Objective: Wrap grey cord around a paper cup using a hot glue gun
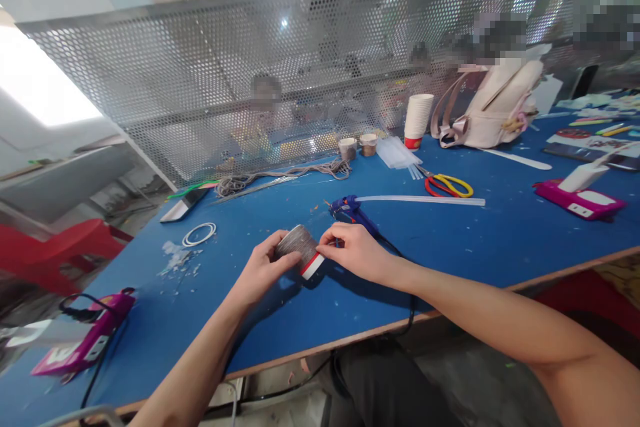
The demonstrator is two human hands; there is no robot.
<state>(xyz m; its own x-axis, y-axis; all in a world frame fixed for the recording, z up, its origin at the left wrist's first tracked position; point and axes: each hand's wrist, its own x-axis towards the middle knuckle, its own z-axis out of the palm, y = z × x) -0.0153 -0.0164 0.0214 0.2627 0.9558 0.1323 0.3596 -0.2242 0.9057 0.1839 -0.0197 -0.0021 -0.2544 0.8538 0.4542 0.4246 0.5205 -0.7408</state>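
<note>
A paper cup (314, 265) lies tilted just above the blue table, most of its side wound with grey cord (299, 245); a red and white band stays bare at one end. My left hand (267, 263) is closed around the wound part, thumb on the near side. At the edge of the winding, my right hand (350, 248) pinches what looks like the grey cord, largely hidden by the fingers. Just beyond the right hand lies a blue hot glue gun (355, 210) with a long clear glue stick (425, 199) in its back.
Scissors (447, 185), spare glue sticks (397, 152), a stack of paper cups (419, 121) and a backpack (500, 103) lie toward the back. A cord bundle (240, 183) runs along the perforated screen (210, 80). White rings (199, 234) and a pink power strip (95, 333) are left.
</note>
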